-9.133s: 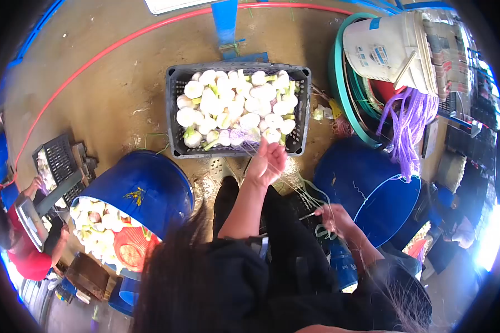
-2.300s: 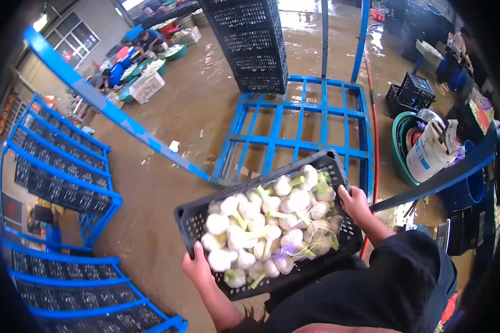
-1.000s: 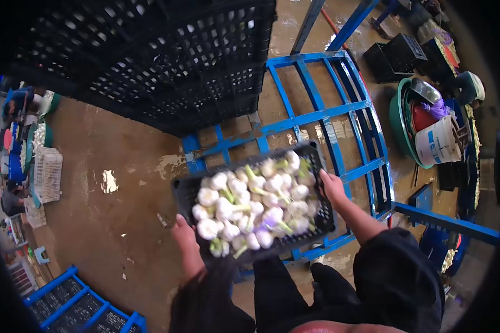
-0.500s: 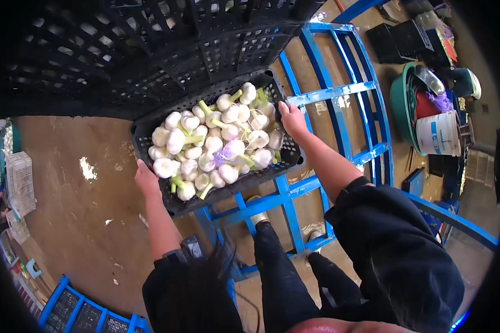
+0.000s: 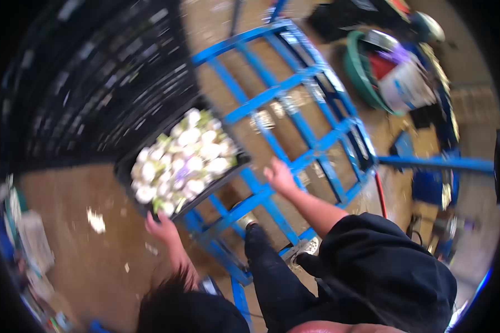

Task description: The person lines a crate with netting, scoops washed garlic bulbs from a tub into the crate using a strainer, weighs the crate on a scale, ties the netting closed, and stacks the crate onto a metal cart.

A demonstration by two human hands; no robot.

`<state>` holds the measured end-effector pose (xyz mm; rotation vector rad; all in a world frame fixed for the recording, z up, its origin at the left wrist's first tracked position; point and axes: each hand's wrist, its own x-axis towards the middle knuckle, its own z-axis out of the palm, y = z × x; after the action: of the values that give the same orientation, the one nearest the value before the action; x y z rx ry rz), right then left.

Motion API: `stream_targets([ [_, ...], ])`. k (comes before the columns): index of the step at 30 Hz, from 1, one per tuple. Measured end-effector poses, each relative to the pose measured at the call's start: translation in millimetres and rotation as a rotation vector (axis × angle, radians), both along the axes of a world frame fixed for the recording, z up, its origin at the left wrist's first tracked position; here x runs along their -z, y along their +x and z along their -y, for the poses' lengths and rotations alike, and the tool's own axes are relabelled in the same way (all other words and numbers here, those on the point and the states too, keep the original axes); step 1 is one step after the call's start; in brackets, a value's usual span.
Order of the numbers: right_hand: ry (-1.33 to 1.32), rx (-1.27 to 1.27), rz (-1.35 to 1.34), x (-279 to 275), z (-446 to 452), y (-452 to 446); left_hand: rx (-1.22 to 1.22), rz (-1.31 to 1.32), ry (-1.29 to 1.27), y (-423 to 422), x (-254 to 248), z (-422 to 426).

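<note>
Right hand (image 5: 279, 176) off the garlic crate (image 5: 217, 180), left hand (image 5: 161, 226) at its near left corner

Brown floor (image 5: 66, 205) dotted with pale scraps spreads to the left of the blue frame (image 5: 255, 102). A tall stack of black crates (image 5: 105, 72) rises at the frame's far left, its side forming a dark wall. The frame's barred grid runs on rightward from the stack, giving room beyond the crate's right end; a person's legs (image 5: 278, 272) stand at the frame's near side.

The garlic crate is at the frame's left part, its far long side close against the stack. Its right end shows over the bars, and its left end shows past the frame's left edge. The long axis slants from near left to far right, open top facing up. Whether its base rests on the bars cannot be told. Right of the frame are a green tub (image 5: 356, 72) and a white bucket (image 5: 405, 91).

Half a second ago both hands gripped the crate's ends. Now the right hand is apart from it, above the frame, fingers loosely bent. The left hand, thumb raised, is at the corner; blur hides whether it touches. White garlic bulbs (image 5: 186, 158) fill the crate as before, a small purple patch (image 5: 188, 166) among them.
</note>
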<state>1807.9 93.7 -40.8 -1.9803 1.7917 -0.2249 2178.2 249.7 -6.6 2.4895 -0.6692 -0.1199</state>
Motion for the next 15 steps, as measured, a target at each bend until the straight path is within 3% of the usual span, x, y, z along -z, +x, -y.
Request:
stream_targets([
  [1, 0.338, 0.026, -0.029, -43.3, -27.0, -32.3, 0.123, -0.016, -0.004, -27.0, 5.4, -18.0],
  [2, 0.371, -0.06, 0.026, -48.9, -65.7, -79.5, 0.165, -0.065, 0.056, -63.9, -5.2, -31.9],
  [3, 0.584, -0.092, -0.01, -77.1, -97.6, -124.7, 0.174, -0.246, 0.054, -97.0, -3.4, -54.9],
  [4, 0.765, -0.061, -0.022, -122.6, -124.5, -165.3, 0.283, -0.401, 0.121, -118.2, 12.2, -85.9],
  [6, 0.866, 0.09, -0.049, -131.0, -210.3, -289.1, 0.445, -0.487, 0.26, -183.9, -15.5, -129.2],
  [7, 0.87, 0.257, -0.03, -168.0, -241.3, -340.1, 0.464, -0.595, 0.322, -205.9, -7.7, -156.4],
  [8, 0.764, 0.466, -0.066, -170.6, -290.4, -403.2, 0.414, -0.663, 0.253, -241.2, -29.8, -176.2],
  [10, 0.513, 0.794, 0.068, -210.8, -384.6, -510.6, 0.382, -0.951, 0.419, -287.7, -72.4, -200.2],
  [11, 0.337, 0.881, 0.355, -147.9, -478.9, -600.0, 0.362, -0.944, 0.513, -316.2, -102.3, -201.0],
  [12, 0.342, 0.849, -0.043, -129.0, -545.5, -653.2, 0.237, -1.037, 0.347, -346.8, -132.0, -201.8],
  [13, 0.39, 1.045, 0.046, -117.5, -618.3, -694.6, 0.106, -1.127, 0.177, -370.0, -161.2, -199.8],
  [15, 0.158, 1.614, 0.308, -194.7, -707.4, -688.0, 0.075, -1.564, 0.14, -390.7, -197.7, -186.9],
])
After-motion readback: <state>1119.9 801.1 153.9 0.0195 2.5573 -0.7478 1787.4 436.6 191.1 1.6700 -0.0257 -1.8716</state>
